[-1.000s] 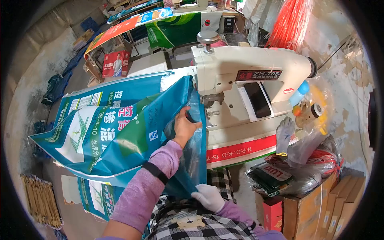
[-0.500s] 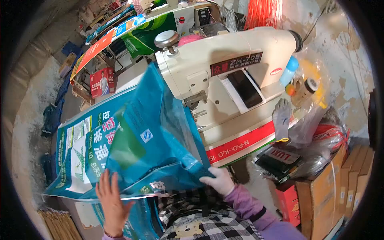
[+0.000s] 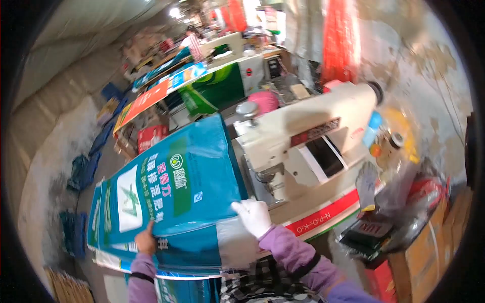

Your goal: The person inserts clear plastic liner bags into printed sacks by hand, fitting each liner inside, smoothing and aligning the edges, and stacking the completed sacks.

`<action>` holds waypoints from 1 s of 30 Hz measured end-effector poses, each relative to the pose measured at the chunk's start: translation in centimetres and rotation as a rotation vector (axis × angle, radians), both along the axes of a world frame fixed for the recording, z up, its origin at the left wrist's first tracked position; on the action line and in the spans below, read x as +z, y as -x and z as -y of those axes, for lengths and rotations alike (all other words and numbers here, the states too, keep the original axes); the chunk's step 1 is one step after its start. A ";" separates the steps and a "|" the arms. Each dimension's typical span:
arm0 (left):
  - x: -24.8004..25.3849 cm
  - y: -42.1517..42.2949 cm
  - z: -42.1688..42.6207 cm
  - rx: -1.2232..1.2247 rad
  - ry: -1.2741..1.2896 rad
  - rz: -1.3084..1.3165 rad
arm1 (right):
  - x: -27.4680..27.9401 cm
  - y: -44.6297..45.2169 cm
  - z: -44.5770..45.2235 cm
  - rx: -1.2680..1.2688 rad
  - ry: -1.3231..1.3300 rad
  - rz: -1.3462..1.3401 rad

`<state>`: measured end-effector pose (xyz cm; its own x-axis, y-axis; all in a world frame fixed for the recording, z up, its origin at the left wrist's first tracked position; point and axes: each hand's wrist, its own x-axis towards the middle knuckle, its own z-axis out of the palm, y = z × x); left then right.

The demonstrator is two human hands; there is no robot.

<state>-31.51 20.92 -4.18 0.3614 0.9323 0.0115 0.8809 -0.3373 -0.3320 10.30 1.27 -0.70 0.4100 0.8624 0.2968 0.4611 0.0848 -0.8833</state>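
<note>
A teal printed fertilizer bag [image 3: 217,151] lies flat before me, left of a cream industrial sewing machine [image 3: 313,123]. My left hand [image 3: 145,240] is bare and rests on the bag's lower middle, one finger stretched out and the other fingers partly hidden. In a white glove, my right hand [image 3: 254,217] has its fingers closed at the bag's right edge, below the machine's needle area [image 3: 273,177]. A clear, film-like part of the bag shows under the right wrist. More teal bags [image 3: 184,290] hang or lie beneath the near edge.
A phone [image 3: 326,157] leans in the machine's arm opening. Right of it are a grey glove [image 3: 367,186], a jar [image 3: 393,144] and cardboard boxes [image 3: 419,252]. A pink thread cone [image 3: 264,102] stands behind the machine. Farther back, a person [image 3: 193,43] is near another machine.
The bag has gone from raised and folded to lying flat, its print now facing up. My right hand has shifted up along its edge. The view has tilted up.
</note>
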 end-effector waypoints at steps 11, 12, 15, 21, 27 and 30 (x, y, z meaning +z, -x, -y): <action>-4.1 3.6 24.5 0.782 -0.043 1.884 | 6.4 4.9 -8.1 0.157 -0.069 0.555; -6.1 1.6 26.5 0.795 -0.127 1.895 | 3.7 5.0 -10.4 0.204 0.123 0.583; -6.5 -3.1 29.7 1.294 0.105 1.923 | -7.6 4.4 -12.5 0.397 0.197 0.468; -7.2 0.1 28.1 0.918 -0.345 1.879 | -7.1 3.8 -13.7 0.362 0.109 0.061; -1.9 12.4 41.2 1.080 -0.615 1.878 | -1.0 19.7 -6.6 0.679 0.160 0.062; -0.2 12.1 48.4 1.173 -0.618 1.545 | 0.0 23.9 -1.1 0.701 0.136 0.340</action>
<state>-43.62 -27.44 -4.34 -0.9100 0.4147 -0.0007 0.1496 0.3299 0.9321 -13.63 2.35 -0.71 -0.3373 0.9237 0.1819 0.5867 0.3574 -0.7267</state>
